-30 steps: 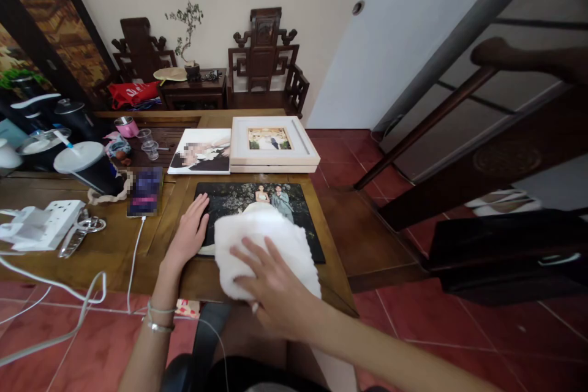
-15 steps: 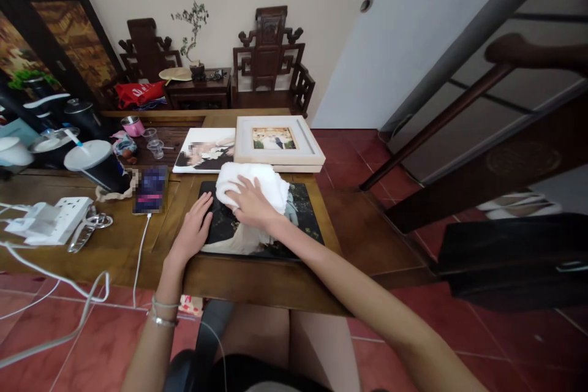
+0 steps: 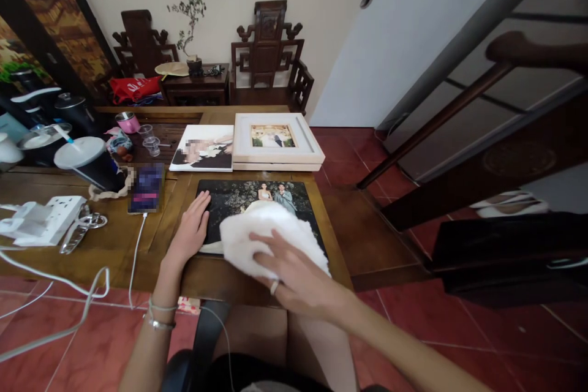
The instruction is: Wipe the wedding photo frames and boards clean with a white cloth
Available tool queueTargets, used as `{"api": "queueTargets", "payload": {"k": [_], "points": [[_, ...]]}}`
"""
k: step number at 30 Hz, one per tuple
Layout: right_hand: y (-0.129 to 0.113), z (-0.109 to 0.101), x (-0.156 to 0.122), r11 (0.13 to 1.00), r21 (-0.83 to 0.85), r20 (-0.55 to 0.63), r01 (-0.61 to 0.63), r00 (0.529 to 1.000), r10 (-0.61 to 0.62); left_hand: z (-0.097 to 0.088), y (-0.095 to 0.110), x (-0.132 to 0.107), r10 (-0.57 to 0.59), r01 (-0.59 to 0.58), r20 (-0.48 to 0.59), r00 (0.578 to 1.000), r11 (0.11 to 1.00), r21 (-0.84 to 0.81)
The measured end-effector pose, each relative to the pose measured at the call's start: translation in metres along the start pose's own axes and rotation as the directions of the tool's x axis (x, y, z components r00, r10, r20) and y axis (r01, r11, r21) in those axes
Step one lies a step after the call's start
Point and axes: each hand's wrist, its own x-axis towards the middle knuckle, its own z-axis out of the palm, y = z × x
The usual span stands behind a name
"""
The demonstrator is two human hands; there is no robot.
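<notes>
A dark photo print (image 3: 239, 199) of a couple lies flat near the front edge of the wooden table (image 3: 114, 245). My left hand (image 3: 189, 233) rests flat, fingers stretched out, on the print's left edge. My right hand (image 3: 294, 275) presses a white fluffy cloth (image 3: 261, 236) onto the print's near right part, fingers spread over the cloth. A ring shows on one finger.
Behind the print lie a white-framed photo (image 3: 275, 141) and a second print (image 3: 202, 148). To the left are a phone (image 3: 146, 187) on a cable, a white power strip (image 3: 46, 217), a lidded cup (image 3: 87, 165) and small cups. Carved chairs stand at the wall; a stair rail rises on the right.
My right hand swept the cloth from the near edge up to the print's far edge, then back down to the near right part. My left hand stayed put.
</notes>
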Motion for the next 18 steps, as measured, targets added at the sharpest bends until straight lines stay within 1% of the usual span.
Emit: {"api": "queueTargets", "payload": {"k": [2,4,6,8,10,12,13,15,16,17,18], "points": [[0.01,-0.011,0.016,0.993,-0.054,-0.055,-0.103,0.993,0.1,0.0,0.0,0.0,0.0,0.0,-0.002,1.0,1.0,-0.002],[0.012,-0.017,0.036,0.974,-0.104,-0.082,-0.201,0.978,0.193,-0.001,0.002,0.001,0.003,-0.003,-0.006,1.0,1.0,-0.004],[0.006,-0.018,0.056,0.954,-0.136,-0.075,-0.266,0.963,0.258,-0.004,0.007,0.001,0.006,-0.007,-0.025,1.0,1.0,-0.02],[-0.005,-0.012,0.072,0.951,-0.155,-0.06,-0.269,0.963,0.263,-0.009,0.013,0.002,0.004,-0.008,-0.063,0.998,0.998,-0.065],[-0.015,-0.001,0.082,0.97,-0.164,-0.042,-0.179,0.984,0.175,-0.015,0.019,0.001,-0.018,0.002,-0.111,0.994,0.991,-0.137],[-0.02,0.013,0.084,0.987,-0.162,-0.008,-0.014,1.0,0.013,-0.02,0.023,0.001,-0.063,0.027,-0.161,0.985,0.976,-0.215],[-0.021,0.02,0.082,0.985,-0.157,0.016,0.076,0.997,-0.074,-0.021,0.023,0.0,-0.084,0.038,-0.182,0.98,0.969,-0.245],[-0.017,0.033,0.071,0.965,-0.136,0.068,0.222,0.974,-0.215,-0.021,0.021,-0.001,-0.101,0.043,-0.2,0.975,0.961,-0.274],[-0.014,0.038,0.062,0.956,-0.12,0.084,0.266,0.963,-0.258,-0.021,0.019,-0.001,-0.092,0.037,-0.196,0.976,0.963,-0.267],[-0.01,0.041,0.051,0.952,-0.103,0.089,0.287,0.956,-0.278,-0.019,0.018,-0.001,-0.073,0.026,-0.182,0.981,0.969,-0.245],[-0.006,0.044,0.038,0.955,-0.087,0.082,0.282,0.958,-0.276,-0.017,0.017,-0.002,-0.049,0.013,-0.163,0.985,0.977,-0.215]]}}
